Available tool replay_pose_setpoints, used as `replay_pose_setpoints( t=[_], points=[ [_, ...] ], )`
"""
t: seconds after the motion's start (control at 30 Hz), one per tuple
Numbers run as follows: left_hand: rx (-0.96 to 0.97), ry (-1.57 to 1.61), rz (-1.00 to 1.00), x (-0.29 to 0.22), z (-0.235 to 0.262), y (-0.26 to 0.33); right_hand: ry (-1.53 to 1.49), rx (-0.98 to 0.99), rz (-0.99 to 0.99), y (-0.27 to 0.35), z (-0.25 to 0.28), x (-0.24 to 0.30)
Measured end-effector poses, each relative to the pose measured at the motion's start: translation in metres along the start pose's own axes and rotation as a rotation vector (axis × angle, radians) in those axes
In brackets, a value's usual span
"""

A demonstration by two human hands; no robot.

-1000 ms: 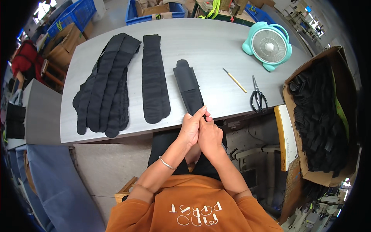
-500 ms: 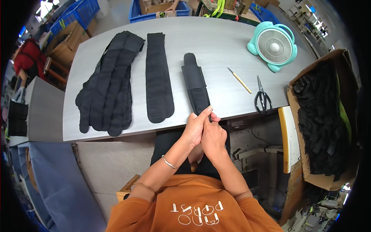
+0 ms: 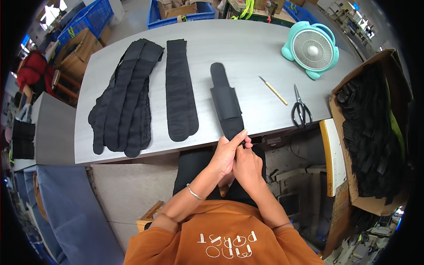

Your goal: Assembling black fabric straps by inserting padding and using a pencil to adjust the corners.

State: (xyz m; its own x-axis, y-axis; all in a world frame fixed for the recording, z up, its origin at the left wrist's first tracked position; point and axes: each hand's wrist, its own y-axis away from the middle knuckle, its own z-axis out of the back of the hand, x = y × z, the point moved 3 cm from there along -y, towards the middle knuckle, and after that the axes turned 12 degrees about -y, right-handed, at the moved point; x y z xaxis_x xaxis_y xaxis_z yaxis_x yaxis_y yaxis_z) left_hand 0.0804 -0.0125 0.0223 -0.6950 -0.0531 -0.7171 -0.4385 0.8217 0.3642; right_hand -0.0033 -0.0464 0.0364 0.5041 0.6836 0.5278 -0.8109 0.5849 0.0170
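Note:
A black fabric strap [image 3: 232, 128] with a rounded far end points away from me over the table's front edge. Around its middle sits a wider black fabric band [image 3: 227, 104]. Pinching the strap's near end, my left hand [image 3: 225, 154] has its thumb laid along the top. My right hand [image 3: 248, 164] is closed right beside it at the same end; what its fingers grip is partly hidden. To the left lies a flat black fabric strip [image 3: 180, 95], and beyond it a stack of several overlapping black strips [image 3: 126, 101].
Right of the strap lie a wooden-handled awl [image 3: 274, 92] and black-handled scissors [image 3: 301, 110] on the grey table [image 3: 251, 48]. A turquoise fan [image 3: 311, 51] stands at the far right. A cardboard box [image 3: 360, 201] of black pieces flanks the table's right side. Blue crates [image 3: 185, 17] stand behind.
My hands have drawn slightly toward me. The wide band sits nearer to me along the strap, and more of the rounded far end sticks out beyond it.

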Motion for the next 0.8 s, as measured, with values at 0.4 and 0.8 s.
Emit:
replay_pose_setpoints(
  t=[0.4, 0.8],
  points=[
    [0.076, -0.002, 0.151, -0.004, 0.003, 0.008, -0.657, -0.205, -0.126, -0.036, 0.081, -0.039],
    [0.216, 0.154, 0.237, -0.008, -0.006, 0.000, -1.128, 0.131, -0.207, -0.197, 0.035, -0.055]
  ],
)
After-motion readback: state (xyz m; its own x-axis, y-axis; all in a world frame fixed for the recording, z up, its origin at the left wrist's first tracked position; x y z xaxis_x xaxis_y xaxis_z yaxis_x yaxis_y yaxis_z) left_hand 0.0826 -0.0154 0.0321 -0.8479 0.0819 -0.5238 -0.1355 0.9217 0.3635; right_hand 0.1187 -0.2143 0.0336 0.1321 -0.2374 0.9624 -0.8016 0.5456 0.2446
